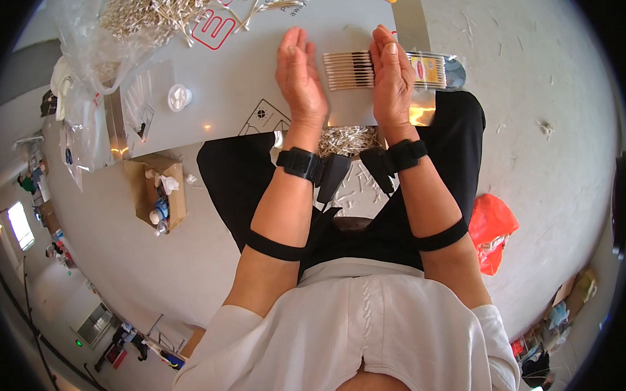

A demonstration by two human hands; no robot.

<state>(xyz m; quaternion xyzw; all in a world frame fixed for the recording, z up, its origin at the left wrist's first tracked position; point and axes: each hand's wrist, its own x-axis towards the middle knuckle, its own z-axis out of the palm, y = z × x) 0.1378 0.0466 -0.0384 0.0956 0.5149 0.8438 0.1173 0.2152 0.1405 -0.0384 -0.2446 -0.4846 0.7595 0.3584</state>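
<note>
A flat row of cotton swabs (348, 70) lies side by side on the grey table, between my two hands. My right hand (394, 84) stands on edge across this row, its fingers stretched and close together. To its right the swabs run on into a clear plastic sleeve with a yellow label (426, 70). Just left of the row, apart from it, my left hand (302, 78) is raised with fingers extended and palm turned inward, holding nothing. Whatever lies directly under my right hand is hidden.
A big heap of loose cotton swabs (150, 7) covers the far left of the table (220, 82), near a clear plastic bag (90, 57). A small white cup (179, 98) stands nearby. More swabs (349, 140) lie between my knees. A cardboard box (156, 190) and red bag (491, 233) are on the floor.
</note>
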